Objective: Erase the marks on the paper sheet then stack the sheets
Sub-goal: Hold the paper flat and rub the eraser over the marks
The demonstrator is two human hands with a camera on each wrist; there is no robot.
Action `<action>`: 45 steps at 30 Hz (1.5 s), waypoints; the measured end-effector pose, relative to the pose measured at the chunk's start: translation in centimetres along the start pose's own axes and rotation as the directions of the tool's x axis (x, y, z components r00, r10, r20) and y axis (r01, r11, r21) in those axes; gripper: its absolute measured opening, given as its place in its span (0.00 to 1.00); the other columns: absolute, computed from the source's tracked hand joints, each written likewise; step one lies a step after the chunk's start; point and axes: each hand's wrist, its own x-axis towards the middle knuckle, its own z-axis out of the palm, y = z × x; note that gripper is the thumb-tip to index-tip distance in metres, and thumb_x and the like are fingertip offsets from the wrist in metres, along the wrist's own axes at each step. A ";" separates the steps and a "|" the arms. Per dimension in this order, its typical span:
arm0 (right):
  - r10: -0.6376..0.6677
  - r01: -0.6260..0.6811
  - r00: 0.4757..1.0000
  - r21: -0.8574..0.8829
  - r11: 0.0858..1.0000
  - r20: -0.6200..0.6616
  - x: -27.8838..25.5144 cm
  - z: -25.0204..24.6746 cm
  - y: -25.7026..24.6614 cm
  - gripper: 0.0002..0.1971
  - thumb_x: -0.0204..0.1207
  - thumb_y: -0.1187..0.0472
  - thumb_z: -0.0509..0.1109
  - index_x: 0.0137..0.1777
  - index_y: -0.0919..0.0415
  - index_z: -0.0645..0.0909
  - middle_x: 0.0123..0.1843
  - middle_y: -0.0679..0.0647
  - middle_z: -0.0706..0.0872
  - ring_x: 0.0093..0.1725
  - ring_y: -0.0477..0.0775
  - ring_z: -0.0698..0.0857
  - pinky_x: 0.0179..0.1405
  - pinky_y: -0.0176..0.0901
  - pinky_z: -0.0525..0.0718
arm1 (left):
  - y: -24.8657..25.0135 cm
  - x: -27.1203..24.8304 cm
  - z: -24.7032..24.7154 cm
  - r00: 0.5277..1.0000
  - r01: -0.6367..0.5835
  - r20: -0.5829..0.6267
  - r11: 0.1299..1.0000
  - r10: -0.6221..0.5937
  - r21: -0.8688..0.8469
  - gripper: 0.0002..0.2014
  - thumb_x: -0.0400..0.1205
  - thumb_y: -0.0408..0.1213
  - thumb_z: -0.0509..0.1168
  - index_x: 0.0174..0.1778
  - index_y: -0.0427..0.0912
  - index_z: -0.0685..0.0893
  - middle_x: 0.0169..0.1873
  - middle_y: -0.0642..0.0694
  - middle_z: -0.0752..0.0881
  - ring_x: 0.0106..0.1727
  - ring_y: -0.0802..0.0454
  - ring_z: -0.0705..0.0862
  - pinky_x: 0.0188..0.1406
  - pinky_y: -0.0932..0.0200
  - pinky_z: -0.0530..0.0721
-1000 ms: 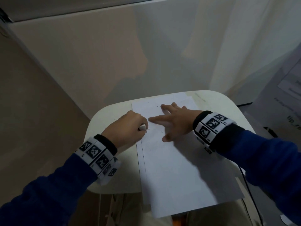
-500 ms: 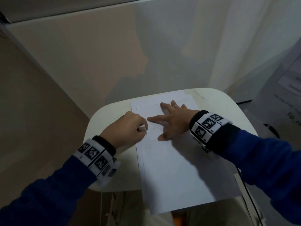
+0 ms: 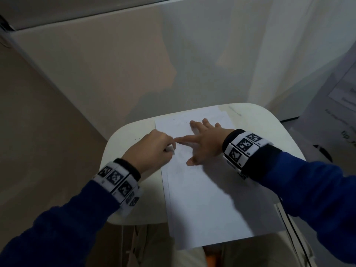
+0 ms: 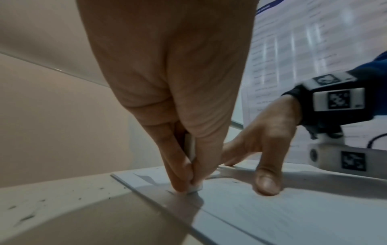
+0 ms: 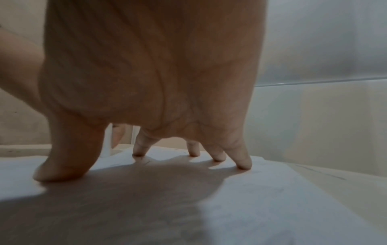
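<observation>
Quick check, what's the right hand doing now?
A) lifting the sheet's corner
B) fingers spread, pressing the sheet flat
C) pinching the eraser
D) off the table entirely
B: the right hand has its fingers spread with the tips down on the paper sheet, while the left hand pinches the white eraser against the sheet.

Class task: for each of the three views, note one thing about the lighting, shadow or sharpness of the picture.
Head view: dim; the right hand throws a shadow across the paper. Left wrist view: the eraser tip is fairly sharp, the printed sheet behind blurred. Right wrist view: soft all over, with a dark shadow under the palm.
</observation>
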 end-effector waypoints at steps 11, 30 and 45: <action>0.002 -0.003 1.000 -0.013 1.000 -0.019 0.3 0.4 0.0 0.43 0.66 0.22 0.62 0.78 0.18 0.42 0.88 0.51 0.37 0.85 0.70 0.37 0.80 0.75 0.49 | 0.3 -1.1 0.6 0.997 -0.021 0.078 1.000 0.021 0.002 0.09 0.75 0.35 0.65 0.41 0.48 0.91 0.33 0.53 0.88 0.33 0.57 0.85 0.34 0.57 0.86; 0.020 -0.020 1.000 0.017 1.000 0.004 0.4 0.4 -0.1 0.44 0.65 0.22 0.62 0.77 0.18 0.41 0.88 0.50 0.35 0.85 0.69 0.35 0.80 0.76 0.46 | 0.1 1.2 -0.4 0.998 0.011 -0.060 1.000 -0.010 0.020 0.10 0.75 0.31 0.64 0.38 0.46 0.91 0.28 0.53 0.85 0.31 0.56 0.84 0.31 0.56 0.86; 0.018 -0.018 1.000 -0.004 1.000 -0.005 0.3 0.6 -0.2 0.45 0.65 0.21 0.62 0.78 0.18 0.40 0.88 0.51 0.36 0.85 0.70 0.37 0.80 0.76 0.48 | 0.8 1.1 -0.5 0.999 0.037 -0.039 0.998 -0.035 0.048 0.11 0.76 0.30 0.64 0.42 0.44 0.92 0.29 0.52 0.85 0.30 0.55 0.82 0.26 0.64 0.73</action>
